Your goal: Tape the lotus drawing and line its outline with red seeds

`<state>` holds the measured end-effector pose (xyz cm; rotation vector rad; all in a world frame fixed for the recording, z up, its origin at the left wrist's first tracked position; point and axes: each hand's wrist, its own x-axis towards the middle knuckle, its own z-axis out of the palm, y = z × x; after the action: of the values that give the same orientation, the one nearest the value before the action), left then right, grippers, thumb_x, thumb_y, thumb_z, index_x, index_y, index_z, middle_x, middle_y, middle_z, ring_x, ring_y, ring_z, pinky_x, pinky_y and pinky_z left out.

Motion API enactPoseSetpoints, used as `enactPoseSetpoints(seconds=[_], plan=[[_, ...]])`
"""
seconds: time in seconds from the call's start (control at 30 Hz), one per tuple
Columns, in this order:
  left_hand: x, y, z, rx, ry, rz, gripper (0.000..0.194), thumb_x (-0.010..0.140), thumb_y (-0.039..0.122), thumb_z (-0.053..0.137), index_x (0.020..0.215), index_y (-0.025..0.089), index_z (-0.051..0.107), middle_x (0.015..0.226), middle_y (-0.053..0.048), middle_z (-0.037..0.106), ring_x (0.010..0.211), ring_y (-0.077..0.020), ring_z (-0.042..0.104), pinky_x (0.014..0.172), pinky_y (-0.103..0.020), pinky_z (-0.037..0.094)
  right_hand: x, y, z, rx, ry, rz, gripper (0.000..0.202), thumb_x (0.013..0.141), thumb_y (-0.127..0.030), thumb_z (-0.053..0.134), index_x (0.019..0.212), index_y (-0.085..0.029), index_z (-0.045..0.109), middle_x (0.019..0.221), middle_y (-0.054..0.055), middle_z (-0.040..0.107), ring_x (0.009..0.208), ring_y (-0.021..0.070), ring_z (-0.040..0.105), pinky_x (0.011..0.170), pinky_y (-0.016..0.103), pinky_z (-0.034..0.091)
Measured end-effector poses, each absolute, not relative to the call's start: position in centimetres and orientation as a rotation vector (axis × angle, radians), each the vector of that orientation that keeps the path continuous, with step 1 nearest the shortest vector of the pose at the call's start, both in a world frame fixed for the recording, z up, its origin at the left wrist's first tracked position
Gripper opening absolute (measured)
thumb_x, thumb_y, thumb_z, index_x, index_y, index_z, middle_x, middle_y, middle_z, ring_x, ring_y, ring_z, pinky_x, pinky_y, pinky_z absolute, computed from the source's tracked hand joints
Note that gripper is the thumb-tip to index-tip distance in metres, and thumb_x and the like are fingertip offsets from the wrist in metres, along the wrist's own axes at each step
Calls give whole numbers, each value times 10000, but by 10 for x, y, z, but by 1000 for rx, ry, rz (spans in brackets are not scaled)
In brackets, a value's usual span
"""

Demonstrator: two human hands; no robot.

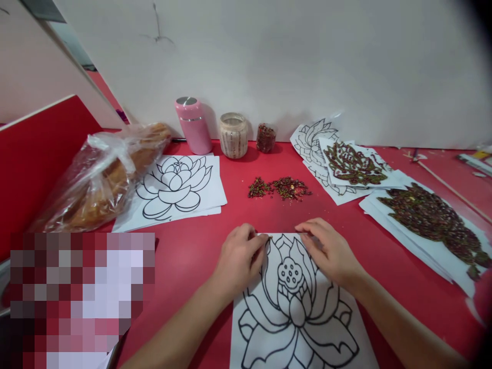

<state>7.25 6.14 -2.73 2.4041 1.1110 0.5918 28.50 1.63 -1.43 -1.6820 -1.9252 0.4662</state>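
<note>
A white sheet with a lotus line drawing [296, 312] lies on the red table in front of me. My left hand [241, 256] has its fingers curled at the upper left corner, thumb along the top edge, gripping the paper. At the upper right corner, my right hand [326, 251] holds the sheet between thumb and bent fingers. Just beyond the paper are two small heaps of red and green beans, a left heap [259, 188] and a right heap [290, 188].
Behind stand a pink thermos [194, 125], a ribbed jar [233, 136] and a small bean-filled container [266, 138]. Bagged bread [111, 179] lies left beside more lotus sheets [175, 187]. Bean-covered pictures [434, 220] lie at right. A white partition [269, 61] rises behind; the lower left is pixelated.
</note>
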Motion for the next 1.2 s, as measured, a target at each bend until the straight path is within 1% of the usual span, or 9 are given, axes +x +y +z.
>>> enactPoseSetpoints(seconds=[0.13, 0.3, 0.47, 0.67, 0.93, 1.2], plan=[[74, 61, -28, 2441, 1114, 567, 289, 805, 191, 404, 1016, 173, 601, 864, -85, 490, 793, -196, 465, 672, -321, 412, 274, 13, -15, -1583, -2058, 487, 240, 842, -180, 408, 1031, -195, 556, 939, 56, 520, 874, 155, 482, 740, 275, 423], [75, 60, -24, 2464, 1103, 486, 289, 806, 187, 389, 1007, 164, 594, 852, -82, 477, 787, -200, 453, 674, -333, 408, 250, 12, -14, -1509, -2198, 503, 268, 842, -157, 383, 1033, -175, 571, 879, 68, 520, 800, 167, 462, 693, 297, 426], [76, 59, -22, 2472, 1109, 464, 284, 816, 192, 373, 990, 169, 596, 847, -79, 467, 781, -198, 447, 666, -329, 404, 242, 12, -21, -1524, -2159, 449, 283, 849, -147, 359, 1035, -151, 572, 837, 76, 508, 774, 167, 453, 666, 295, 428], [76, 59, -24, 2494, 1115, 468, 285, 818, 195, 372, 990, 168, 598, 843, -77, 466, 772, -193, 446, 659, -325, 406, 243, 13, -27, -1481, -2131, 345, 268, 837, -136, 376, 998, -132, 591, 808, 81, 514, 750, 168, 461, 653, 298, 434], [78, 61, -22, 2544, 1113, 431, 286, 817, 184, 367, 988, 171, 597, 821, -72, 469, 752, -186, 452, 649, -319, 407, 241, 14, -26, -1490, -2165, 343, 292, 834, -132, 377, 1032, -126, 591, 796, 86, 499, 735, 172, 446, 637, 299, 427], [80, 60, -23, 2614, 1104, 364, 283, 815, 180, 365, 975, 149, 596, 811, -83, 479, 718, -188, 445, 625, -318, 396, 240, 14, -26, -1497, -2154, 324, 295, 840, -148, 375, 1028, -134, 604, 786, 86, 501, 724, 169, 442, 620, 289, 425]])
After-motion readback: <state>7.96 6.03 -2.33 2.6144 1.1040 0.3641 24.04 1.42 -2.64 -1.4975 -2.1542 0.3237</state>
